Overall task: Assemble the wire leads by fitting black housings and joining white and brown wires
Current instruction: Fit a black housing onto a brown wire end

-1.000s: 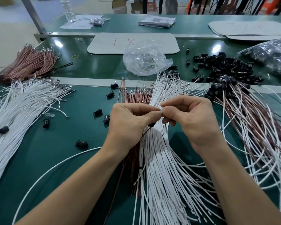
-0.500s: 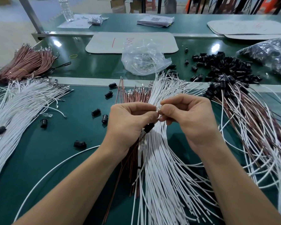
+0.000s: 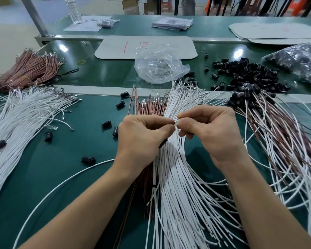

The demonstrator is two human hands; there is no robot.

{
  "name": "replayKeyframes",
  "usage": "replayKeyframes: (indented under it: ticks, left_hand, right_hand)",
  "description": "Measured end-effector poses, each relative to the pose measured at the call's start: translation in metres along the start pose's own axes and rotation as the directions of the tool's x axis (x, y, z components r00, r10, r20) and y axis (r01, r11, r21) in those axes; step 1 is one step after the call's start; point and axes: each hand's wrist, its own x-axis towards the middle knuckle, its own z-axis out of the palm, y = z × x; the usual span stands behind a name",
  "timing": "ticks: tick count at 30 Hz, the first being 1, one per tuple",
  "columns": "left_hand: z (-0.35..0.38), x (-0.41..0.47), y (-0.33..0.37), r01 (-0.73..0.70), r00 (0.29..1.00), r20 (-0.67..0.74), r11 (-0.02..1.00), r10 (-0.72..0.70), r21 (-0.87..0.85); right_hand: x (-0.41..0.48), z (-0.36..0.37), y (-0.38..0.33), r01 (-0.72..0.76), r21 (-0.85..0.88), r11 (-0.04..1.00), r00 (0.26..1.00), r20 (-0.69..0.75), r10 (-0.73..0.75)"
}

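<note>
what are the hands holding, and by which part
Left hand and right hand pinch a small shiny piece at its two ends; too small to identify.

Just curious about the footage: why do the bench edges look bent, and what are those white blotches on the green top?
Head view: the wide-angle lens bows the bench edge; the blotches are glare, likely lamps, on the glossy bench top; the clear part pinched between left hand and right hand is too small to read.

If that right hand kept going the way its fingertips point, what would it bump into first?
The left hand, probably. The right hand points leftward, and both pinch a small clear piece between them, so the left thumb and forefinger lie next in line.
</note>
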Motion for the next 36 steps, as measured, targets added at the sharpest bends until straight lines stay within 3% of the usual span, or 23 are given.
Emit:
replayKeyframes:
  ticks: [3, 11, 24, 36]
  left_hand:
    - [0.0026, -0.0031, -0.0010, -0.033, 0.999, -0.024, 0.998, 0.034, 0.056]
    - [0.0045, -0.0016, -0.0035, 0.012, 1.000, -0.028, 1.000, -0.011, 0.010]
    - [0.0013, -0.0027, -0.0013, -0.102, 0.995, 0.000, 0.991, 0.102, 0.087]
    - [-0.0032, 0.0028, 0.0025, 0.049, 0.992, 0.119, 0.995, -0.039, -0.083]
  right_hand:
    - [-0.0010, 0.0014, -0.0003, -0.008, 0.012, 1.000, 1.000, 0.001, 0.008]
    - [-0.0007, 0.0005, 0.0007, -0.043, 0.004, 0.999, 0.998, -0.051, 0.043]
    - [-0.0024, 0.0023, 0.0039, 0.019, -0.078, 0.997, 0.999, -0.047, -0.023]
    - [-0.0028, 0.0008, 0.0019, 0.042, 0.029, 0.999, 0.999, -0.017, -0.042]
